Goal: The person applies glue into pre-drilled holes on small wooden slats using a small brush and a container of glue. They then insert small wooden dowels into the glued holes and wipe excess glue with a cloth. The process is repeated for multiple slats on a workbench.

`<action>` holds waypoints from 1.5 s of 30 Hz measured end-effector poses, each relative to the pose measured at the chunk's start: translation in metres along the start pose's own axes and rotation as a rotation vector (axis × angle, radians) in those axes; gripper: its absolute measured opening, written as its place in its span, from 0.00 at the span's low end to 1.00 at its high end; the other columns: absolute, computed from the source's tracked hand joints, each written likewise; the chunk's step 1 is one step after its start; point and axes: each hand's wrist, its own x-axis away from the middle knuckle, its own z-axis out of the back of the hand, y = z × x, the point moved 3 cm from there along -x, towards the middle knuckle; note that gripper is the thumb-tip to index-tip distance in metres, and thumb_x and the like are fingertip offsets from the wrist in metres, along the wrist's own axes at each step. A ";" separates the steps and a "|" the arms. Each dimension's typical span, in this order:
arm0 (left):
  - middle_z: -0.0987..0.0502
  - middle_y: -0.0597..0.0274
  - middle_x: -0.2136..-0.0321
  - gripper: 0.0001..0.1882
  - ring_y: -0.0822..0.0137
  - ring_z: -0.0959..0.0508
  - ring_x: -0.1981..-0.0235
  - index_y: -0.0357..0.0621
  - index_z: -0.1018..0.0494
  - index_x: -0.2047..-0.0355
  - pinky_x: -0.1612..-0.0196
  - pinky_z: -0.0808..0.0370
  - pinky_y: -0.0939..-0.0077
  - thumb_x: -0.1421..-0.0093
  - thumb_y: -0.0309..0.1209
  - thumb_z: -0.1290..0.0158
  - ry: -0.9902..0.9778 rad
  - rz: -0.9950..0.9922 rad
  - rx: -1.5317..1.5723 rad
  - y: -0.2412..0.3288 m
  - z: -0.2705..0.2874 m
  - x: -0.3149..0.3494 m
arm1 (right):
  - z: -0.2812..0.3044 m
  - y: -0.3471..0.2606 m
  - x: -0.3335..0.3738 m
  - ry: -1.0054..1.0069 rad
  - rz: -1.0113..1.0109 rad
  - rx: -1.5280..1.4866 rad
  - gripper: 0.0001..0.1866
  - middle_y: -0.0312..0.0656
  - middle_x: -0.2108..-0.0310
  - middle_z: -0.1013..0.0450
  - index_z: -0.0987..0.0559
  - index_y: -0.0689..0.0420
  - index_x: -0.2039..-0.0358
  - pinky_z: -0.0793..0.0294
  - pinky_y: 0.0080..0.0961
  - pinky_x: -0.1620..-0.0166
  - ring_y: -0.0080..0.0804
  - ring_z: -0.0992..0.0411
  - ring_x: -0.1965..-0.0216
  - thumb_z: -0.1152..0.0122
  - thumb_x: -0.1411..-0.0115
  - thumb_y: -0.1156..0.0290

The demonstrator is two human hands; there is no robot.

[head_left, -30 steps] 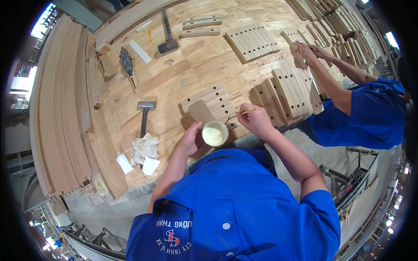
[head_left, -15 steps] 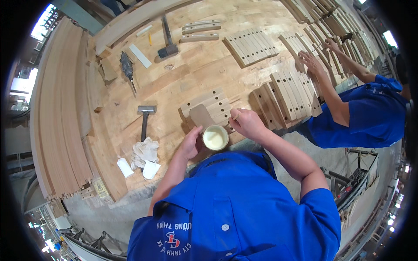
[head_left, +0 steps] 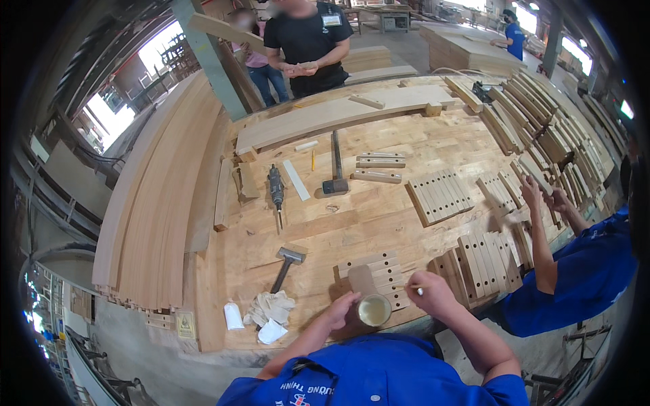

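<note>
My left hand (head_left: 340, 311) is closed around the side of a round cup (head_left: 374, 310) of pale cream liquid, near the bench's front edge. To its right, my right hand (head_left: 434, 295) pinches a thin wooden stick (head_left: 418, 288), held a little above the bench. Just beyond both hands lies a row of wooden slats (head_left: 387, 263) side by side, dark round holes near their ends. The cup and a brownish flat shape beside it cover part of the row. The stick's tip is too small to make out.
A hammer (head_left: 290, 257), crumpled cloth (head_left: 267, 309) and white bottle (head_left: 233, 315) lie left. Further back are a power drill (head_left: 275, 186), a mallet (head_left: 335, 184) and drilled slats (head_left: 440, 196). A co-worker's hands (head_left: 535, 193) handle slats at right; tall boards (head_left: 152, 203) stand left.
The view has tipped up, bringing people and boards at the back into sight. My hands still hold the cup and stick. The co-worker's hands have come together over a slat.
</note>
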 end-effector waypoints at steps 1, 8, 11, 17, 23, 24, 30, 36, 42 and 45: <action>0.27 0.61 0.63 0.12 0.66 0.24 0.61 0.45 0.34 0.59 0.58 0.25 0.66 0.37 0.38 0.58 -0.004 -0.014 0.033 0.005 -0.002 0.004 | 0.010 -0.003 0.001 0.063 -0.105 -0.092 0.07 0.44 0.80 0.29 0.29 0.60 0.75 0.30 0.30 0.73 0.38 0.29 0.77 0.41 0.48 0.72; 0.30 0.62 0.64 0.09 0.65 0.25 0.65 0.50 0.37 0.60 0.65 0.21 0.62 0.38 0.36 0.56 0.130 -0.248 0.046 0.048 -0.017 0.015 | -0.001 -0.012 -0.003 0.207 -0.143 -0.332 0.08 0.43 0.83 0.29 0.28 0.62 0.75 0.34 0.25 0.77 0.29 0.31 0.82 0.42 0.44 0.71; 0.30 0.62 0.65 0.08 0.66 0.25 0.64 0.49 0.37 0.61 0.66 0.22 0.64 0.37 0.36 0.57 0.103 -0.337 0.014 0.056 -0.032 0.018 | -0.007 -0.013 -0.006 0.189 -0.181 -0.322 0.08 0.44 0.83 0.29 0.28 0.62 0.74 0.33 0.24 0.77 0.29 0.30 0.82 0.43 0.44 0.71; 0.29 0.66 0.66 0.07 0.70 0.26 0.66 0.51 0.37 0.62 0.70 0.24 0.71 0.37 0.37 0.57 0.135 -0.426 -0.034 0.053 -0.031 0.008 | -0.044 0.033 0.003 0.329 -0.450 -0.916 0.09 0.40 0.81 0.29 0.31 0.60 0.73 0.30 0.21 0.77 0.25 0.30 0.81 0.47 0.40 0.70; 0.28 0.65 0.64 0.09 0.69 0.25 0.65 0.50 0.37 0.57 0.67 0.23 0.69 0.37 0.35 0.59 0.147 -0.436 0.051 0.051 -0.026 0.007 | -0.055 0.057 0.016 0.424 -0.694 -1.380 0.07 0.41 0.79 0.32 0.34 0.57 0.73 0.29 0.23 0.75 0.27 0.32 0.81 0.47 0.40 0.70; 0.28 0.63 0.62 0.12 0.68 0.25 0.65 0.49 0.37 0.54 0.64 0.22 0.67 0.36 0.33 0.61 0.156 -0.411 0.059 0.052 -0.031 0.011 | -0.054 0.056 0.017 0.449 -0.709 -1.415 0.07 0.41 0.78 0.32 0.34 0.57 0.72 0.28 0.23 0.74 0.27 0.32 0.80 0.47 0.41 0.71; 0.27 0.58 0.60 0.12 0.59 0.23 0.62 0.49 0.37 0.54 0.66 0.21 0.55 0.37 0.36 0.60 0.256 -0.382 0.243 0.061 -0.020 0.007 | -0.042 0.045 0.009 0.418 -0.561 -1.586 0.05 0.40 0.74 0.32 0.33 0.58 0.68 0.30 0.30 0.64 0.32 0.31 0.70 0.46 0.44 0.77; 0.26 0.57 0.61 0.15 0.60 0.23 0.61 0.43 0.35 0.55 0.61 0.22 0.52 0.36 0.38 0.62 0.159 -0.434 0.203 0.077 -0.048 0.020 | -0.038 0.047 0.002 0.500 -0.782 -1.476 0.07 0.37 0.79 0.32 0.31 0.55 0.73 0.33 0.21 0.74 0.23 0.33 0.79 0.46 0.41 0.69; 0.28 0.56 0.58 0.16 0.60 0.24 0.60 0.47 0.40 0.52 0.62 0.22 0.52 0.36 0.39 0.62 0.154 -0.443 0.147 0.089 -0.065 0.024 | -0.045 0.059 0.008 0.495 -0.862 -1.527 0.12 0.34 0.84 0.33 0.33 0.51 0.77 0.33 0.20 0.75 0.21 0.35 0.83 0.44 0.41 0.62; 0.28 0.55 0.58 0.16 0.59 0.24 0.59 0.47 0.40 0.52 0.62 0.22 0.52 0.36 0.40 0.63 0.140 -0.441 0.142 0.082 -0.059 0.018 | -0.043 0.058 0.011 0.473 -0.834 -1.561 0.10 0.36 0.81 0.31 0.33 0.52 0.76 0.31 0.21 0.72 0.23 0.32 0.80 0.46 0.41 0.65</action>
